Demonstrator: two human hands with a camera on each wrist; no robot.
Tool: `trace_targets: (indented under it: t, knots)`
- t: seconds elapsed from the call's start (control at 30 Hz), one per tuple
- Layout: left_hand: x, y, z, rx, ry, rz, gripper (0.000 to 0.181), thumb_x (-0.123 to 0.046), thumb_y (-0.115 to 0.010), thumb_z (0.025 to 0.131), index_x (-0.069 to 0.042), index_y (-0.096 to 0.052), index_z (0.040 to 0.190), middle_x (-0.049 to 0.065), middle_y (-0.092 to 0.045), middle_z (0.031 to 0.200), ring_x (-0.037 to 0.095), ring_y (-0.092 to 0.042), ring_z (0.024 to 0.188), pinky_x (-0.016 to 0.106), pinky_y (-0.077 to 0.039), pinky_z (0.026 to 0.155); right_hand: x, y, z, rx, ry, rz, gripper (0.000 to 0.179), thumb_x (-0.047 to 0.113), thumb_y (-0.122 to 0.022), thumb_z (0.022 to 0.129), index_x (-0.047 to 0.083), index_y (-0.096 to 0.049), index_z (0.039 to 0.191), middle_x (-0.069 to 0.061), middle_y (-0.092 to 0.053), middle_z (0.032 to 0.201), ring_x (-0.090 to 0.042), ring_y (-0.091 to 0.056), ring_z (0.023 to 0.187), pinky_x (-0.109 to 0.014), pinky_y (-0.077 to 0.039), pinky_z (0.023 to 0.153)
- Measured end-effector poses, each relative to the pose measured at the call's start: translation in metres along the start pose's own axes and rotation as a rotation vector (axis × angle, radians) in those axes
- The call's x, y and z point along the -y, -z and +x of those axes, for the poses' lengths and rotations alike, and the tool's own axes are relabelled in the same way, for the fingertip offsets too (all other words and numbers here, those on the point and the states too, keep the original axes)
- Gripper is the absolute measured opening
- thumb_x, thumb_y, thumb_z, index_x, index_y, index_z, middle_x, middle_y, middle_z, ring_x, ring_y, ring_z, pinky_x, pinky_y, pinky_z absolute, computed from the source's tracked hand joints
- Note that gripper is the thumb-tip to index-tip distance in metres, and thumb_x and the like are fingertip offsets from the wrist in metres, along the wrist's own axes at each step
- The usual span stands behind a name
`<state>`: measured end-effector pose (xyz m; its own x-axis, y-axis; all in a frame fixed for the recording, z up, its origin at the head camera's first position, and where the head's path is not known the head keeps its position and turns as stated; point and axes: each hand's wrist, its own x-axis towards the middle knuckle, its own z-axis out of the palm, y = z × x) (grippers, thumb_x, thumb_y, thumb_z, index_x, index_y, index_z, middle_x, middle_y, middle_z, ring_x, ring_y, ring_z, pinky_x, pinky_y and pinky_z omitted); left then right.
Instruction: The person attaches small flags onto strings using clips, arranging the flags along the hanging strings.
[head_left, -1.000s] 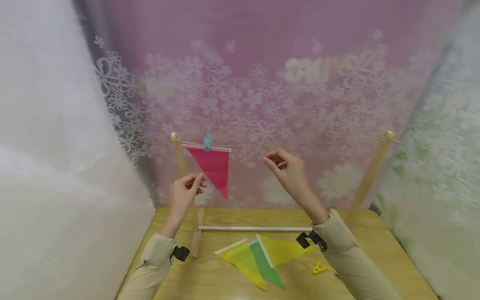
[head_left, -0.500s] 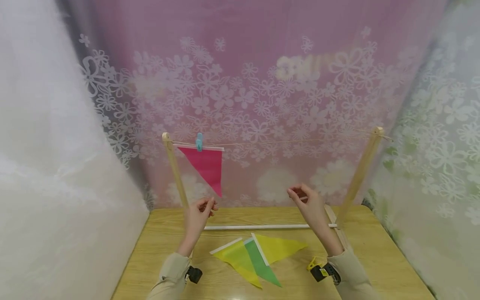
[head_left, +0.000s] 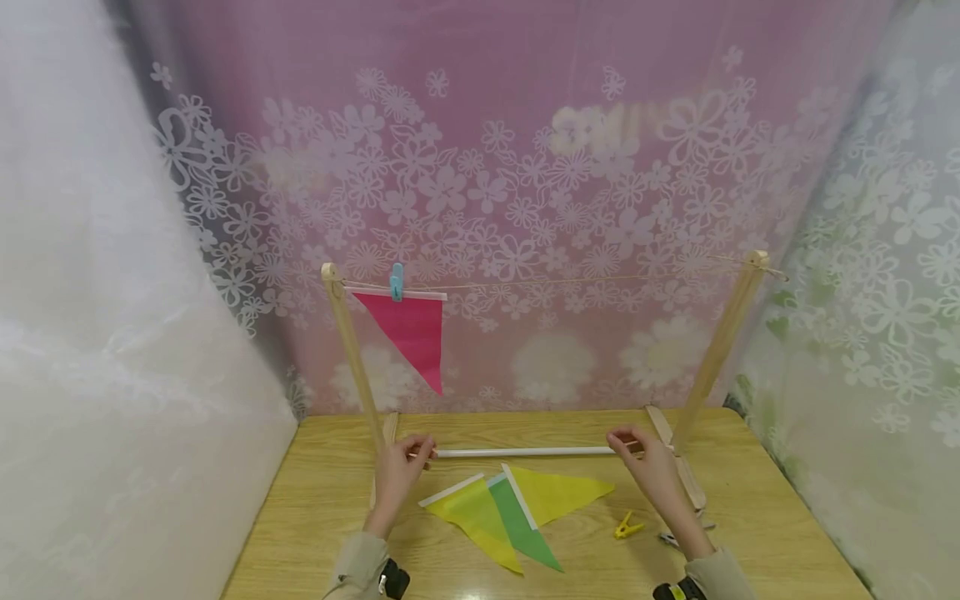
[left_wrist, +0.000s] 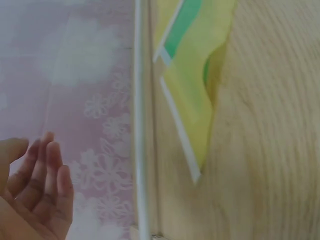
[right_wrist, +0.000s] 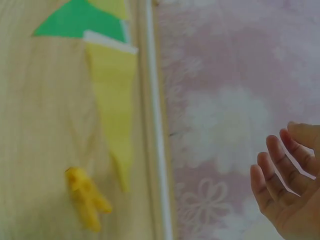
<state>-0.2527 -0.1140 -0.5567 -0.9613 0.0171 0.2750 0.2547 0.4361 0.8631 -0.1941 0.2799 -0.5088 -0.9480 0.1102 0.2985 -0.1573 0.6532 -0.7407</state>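
A pink triangular pennant (head_left: 412, 333) hangs from a thin string (head_left: 540, 282), fixed by a light-blue clothespin (head_left: 397, 282). My left hand (head_left: 397, 477) hovers low by the left post, fingers loosely bent and nothing in them. On the other side my right hand (head_left: 654, 472) holds nothing either, its relaxed fingers visible in the right wrist view. Between the hands, on the table, lie a yellow pennant (head_left: 480, 518), a green pennant (head_left: 531, 537) partly covered, and a second yellow pennant (head_left: 558, 496). A yellow clothespin (head_left: 627, 525) lies near my right hand.
The string runs between a left wooden post (head_left: 350, 354) and a right wooden post (head_left: 716, 350). A white rod (head_left: 525, 452) joins them low down. Greyish clothespins (head_left: 670, 540) sit partly hidden beside my right wrist. A flowered pink curtain (head_left: 480, 167) closes the back.
Both hands have come down from near the string toward the table, the right also moving outward. The view has shifted slightly. The pink pennant stays clipped on the string.
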Motion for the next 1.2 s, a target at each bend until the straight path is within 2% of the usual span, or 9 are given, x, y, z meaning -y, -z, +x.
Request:
trace_targets:
  t: [0.07,0.2,0.37,0.6,0.7,0.83,0.93,1.2]
  knots:
    - [0.008,-0.001,-0.004,0.048,0.018,0.041,0.023,-0.022,-0.067,0.1,-0.001,-0.077,0.098,0.01,-0.075,0.082,0.031,-0.072,0.069,0.023,-0.053,0.054,-0.014,-0.002,-0.004,0.062,-0.019,-0.035,0.02,0.022,-0.065,0.102,0.006,-0.071,0.112,-0.009,-0.072,0.104,-0.025,-0.068,0.09,-0.029,-0.056,0.074]
    - [0.022,-0.002,-0.009,0.126,0.031,0.121,0.019,-0.019,-0.068,0.099,-0.002,-0.075,0.098,0.008,-0.074,0.083,0.028,-0.073,0.069,0.024,-0.052,0.053,-0.042,-0.01,-0.01,0.169,-0.032,-0.101,0.014,0.02,-0.068,0.099,0.009,-0.071,0.109,-0.003,-0.071,0.1,-0.021,-0.068,0.088,-0.03,-0.056,0.076]
    - [0.036,-0.003,-0.014,0.139,0.027,0.2,0.013,-0.016,-0.07,0.097,-0.004,-0.076,0.099,0.004,-0.074,0.083,0.021,-0.071,0.068,0.025,-0.052,0.052,-0.069,-0.017,-0.018,0.231,-0.025,-0.17,0.011,0.016,-0.069,0.098,0.007,-0.071,0.105,0.001,-0.07,0.094,-0.016,-0.066,0.082,-0.026,-0.054,0.07]
    - [0.045,-0.002,-0.02,0.156,0.013,0.343,0.005,-0.013,-0.074,0.092,-0.008,-0.077,0.09,0.003,-0.074,0.083,0.02,-0.07,0.072,0.028,-0.051,0.055,-0.086,-0.017,-0.028,0.299,-0.036,-0.237,0.01,0.014,-0.073,0.094,0.008,-0.074,0.101,0.001,-0.071,0.093,-0.016,-0.065,0.078,-0.03,-0.055,0.068]
    - [0.048,-0.001,-0.022,0.184,0.038,0.371,0.005,-0.013,-0.076,0.09,-0.008,-0.076,0.089,0.004,-0.074,0.082,0.019,-0.068,0.071,0.028,-0.051,0.054,-0.094,-0.014,-0.03,0.359,-0.009,-0.255,0.016,0.018,-0.077,0.09,0.009,-0.075,0.103,0.001,-0.072,0.096,-0.02,-0.067,0.084,-0.035,-0.057,0.071]
    - [0.053,-0.003,-0.024,0.219,0.076,0.419,0.008,-0.015,-0.081,0.086,-0.01,-0.075,0.087,-0.001,-0.071,0.079,0.012,-0.063,0.067,0.028,-0.049,0.055,-0.106,-0.009,-0.035,0.438,0.121,-0.285,0.03,0.023,-0.083,0.082,0.007,-0.075,0.106,-0.002,-0.072,0.1,-0.029,-0.068,0.091,-0.045,-0.058,0.078]
    - [0.058,-0.006,-0.026,0.226,0.092,0.439,0.012,-0.015,-0.084,0.083,-0.011,-0.073,0.085,-0.005,-0.068,0.076,0.008,-0.058,0.065,0.027,-0.046,0.055,-0.112,-0.007,-0.04,0.46,0.188,-0.315,0.034,0.021,-0.085,0.078,0.007,-0.074,0.107,-0.003,-0.07,0.102,-0.033,-0.067,0.093,-0.048,-0.057,0.08]
    - [0.06,-0.009,-0.028,0.216,0.088,0.452,0.017,-0.011,-0.086,0.078,-0.012,-0.07,0.082,-0.007,-0.064,0.071,0.006,-0.054,0.062,0.026,-0.043,0.053,-0.116,-0.005,-0.041,0.461,0.186,-0.345,0.035,0.006,-0.087,0.074,0.007,-0.073,0.107,-0.003,-0.065,0.103,-0.031,-0.065,0.092,-0.046,-0.057,0.079]
